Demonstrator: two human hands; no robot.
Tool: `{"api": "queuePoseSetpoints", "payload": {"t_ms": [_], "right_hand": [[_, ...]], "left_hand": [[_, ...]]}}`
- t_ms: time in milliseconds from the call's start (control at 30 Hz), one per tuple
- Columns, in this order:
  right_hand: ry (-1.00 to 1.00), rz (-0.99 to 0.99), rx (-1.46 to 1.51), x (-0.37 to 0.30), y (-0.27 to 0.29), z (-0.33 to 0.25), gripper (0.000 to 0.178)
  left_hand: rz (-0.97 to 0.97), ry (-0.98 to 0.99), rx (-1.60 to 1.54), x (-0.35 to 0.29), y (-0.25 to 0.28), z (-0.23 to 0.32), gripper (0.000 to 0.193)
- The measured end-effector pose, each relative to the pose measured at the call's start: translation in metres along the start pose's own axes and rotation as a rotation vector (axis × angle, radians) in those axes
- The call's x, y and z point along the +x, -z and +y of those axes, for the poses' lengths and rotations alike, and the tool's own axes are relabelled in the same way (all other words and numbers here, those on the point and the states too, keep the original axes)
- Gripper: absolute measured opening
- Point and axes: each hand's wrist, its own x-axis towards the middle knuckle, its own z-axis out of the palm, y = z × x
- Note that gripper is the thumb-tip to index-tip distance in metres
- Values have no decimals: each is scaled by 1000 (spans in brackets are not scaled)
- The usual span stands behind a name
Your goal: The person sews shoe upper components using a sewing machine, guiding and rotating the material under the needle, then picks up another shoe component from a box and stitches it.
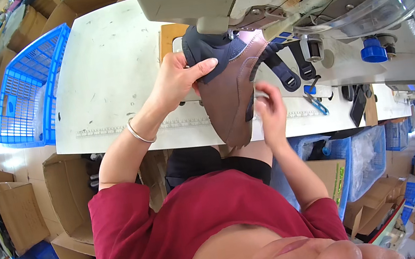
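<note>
A brown and dark navy shoe upper (232, 99) hangs under the head of a sewing machine (199, 2), its toe end pointing toward me over the table's front edge. My left hand (183, 77) grips the navy part at the upper's left side, thumb on top and the other fingers mostly hidden beneath. Beside the upper's right edge is my right hand (271, 112), its fingers curled in toward the thumb. Whatever those fingers hold, if anything, is too small to make out. Dark straps (284, 71) with slotted ends lie right of the upper.
Blue-handled snips (317, 104) and a dark phone-like object (358, 106) lie on the white table (106, 64), right side. A ruler strip (180, 123) runs along its front. Blue crates (26, 103) and cardboard boxes (66, 188) stand around the table.
</note>
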Motion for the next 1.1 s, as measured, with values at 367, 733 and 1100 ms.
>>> {"api": "queuePoseSetpoints", "payload": {"t_ms": [367,733,1100], "right_hand": [[-462,249,973,89,-27,-40,36],[-459,354,916,93,-29,-43,34],[-515,612,1042,92,-49,-61,33]], "left_hand": [[130,-58,138,-9,-7,-5,28],[78,9,27,-5,-3,-8,24],[-73,197,-102,3,9,12,28]]}}
